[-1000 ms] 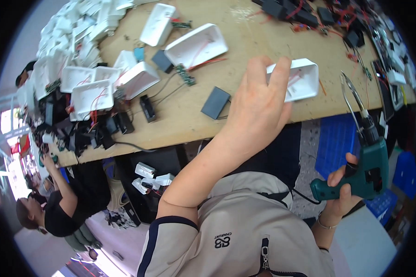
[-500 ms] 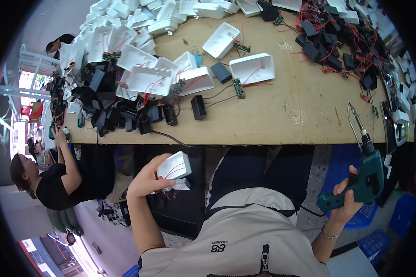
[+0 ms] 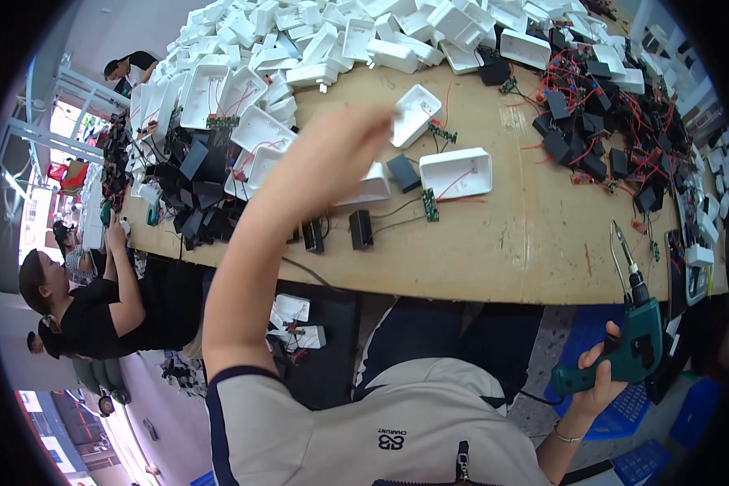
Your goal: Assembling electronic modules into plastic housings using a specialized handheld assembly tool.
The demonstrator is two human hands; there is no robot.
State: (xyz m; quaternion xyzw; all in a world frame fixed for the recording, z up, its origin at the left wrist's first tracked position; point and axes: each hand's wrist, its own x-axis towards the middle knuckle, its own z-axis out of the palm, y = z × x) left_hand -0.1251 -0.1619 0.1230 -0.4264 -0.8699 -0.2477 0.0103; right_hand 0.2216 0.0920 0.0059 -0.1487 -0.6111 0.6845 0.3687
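My left hand (image 3: pixel 350 146) reaches across the table, smeared by motion, at the near left edge of a white plastic case (image 3: pixel 415 116). Its fingers are too blurred to tell whether they touch or grip it. A green circuit board (image 3: pixel 442 132) on wires lies by that case. To the right, my right hand (image 3: pixel 601 374) is wrapped round the handle of a green soldering gun (image 3: pixel 644 344), its tip pointing up and away. Another open white case (image 3: pixel 455 173) with red wires sits nearer, its circuit board (image 3: pixel 430 205) wired to a black box (image 3: pixel 361 230).
White cases (image 3: pixel 316 44) are heaped at the back. Black boxes with red wires (image 3: pixel 575 121) pile up at the right, and more black parts (image 3: pixel 190 190) at the left. White cases (image 3: pixel 292 309) lie on a black surface below the table edge. A co-worker (image 3: pixel 81 296) sits at left.
My left hand has left the white case it held, which now lies among others below the table edge, and swung up over the table. The right hand still holds the soldering gun. The view has shifted.
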